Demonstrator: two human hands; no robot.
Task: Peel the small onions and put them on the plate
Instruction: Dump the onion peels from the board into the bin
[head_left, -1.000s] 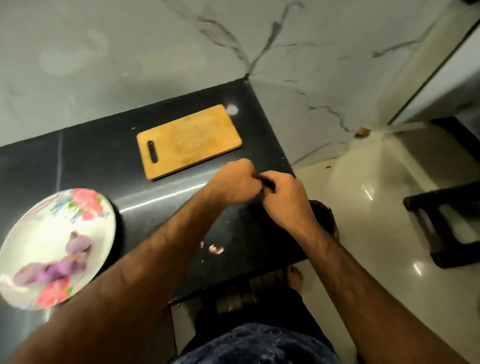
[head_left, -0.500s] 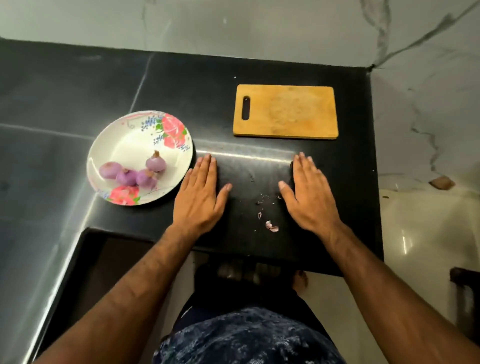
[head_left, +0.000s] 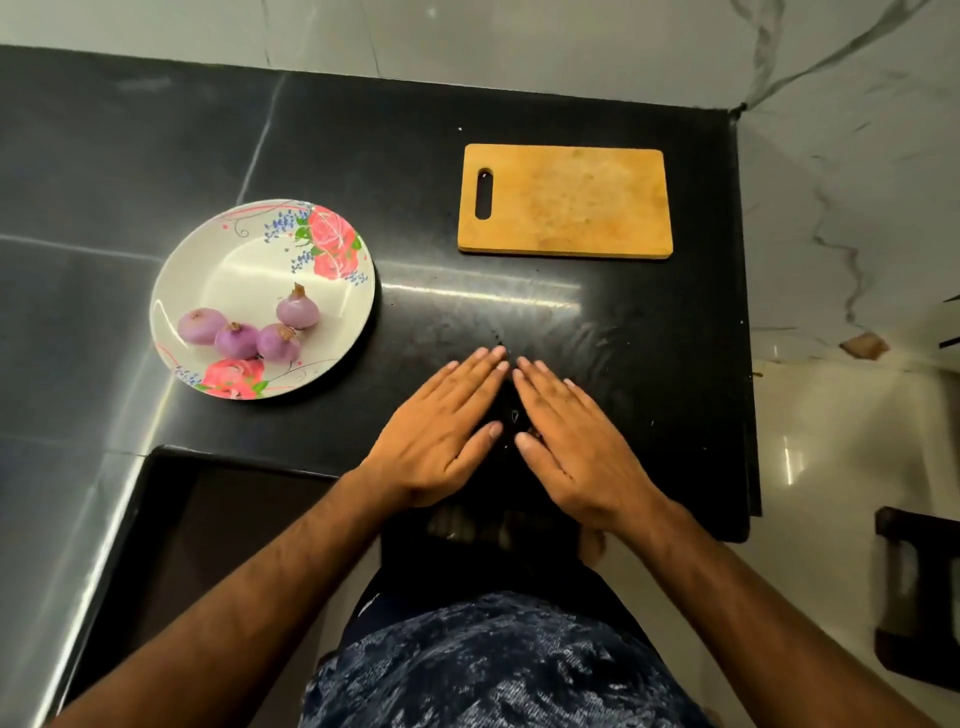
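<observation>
Grip: neither hand holds anything. The left hand (head_left: 441, 431) and right hand (head_left: 576, 441) lie flat, palms down and fingers straight, near the front edge of the tabletop (head_left: 415, 156), with their fingertips almost meeting. A small peel scrap (head_left: 515, 415) lies between them. Probable faults: a sweep toward the front edge would likely drop the scrap on the floor, and a wide left forearm could knock the plate (head_left: 223, 260), which sits near the stepped front-left edge, so the round onions (head_left: 249, 332) would roll. Count: two hands, four peeled onions — all clustered on the near side of the one plate — and one cutting board (head_left: 566, 202) toward the far right corner. No unpeeled onion shows.
</observation>
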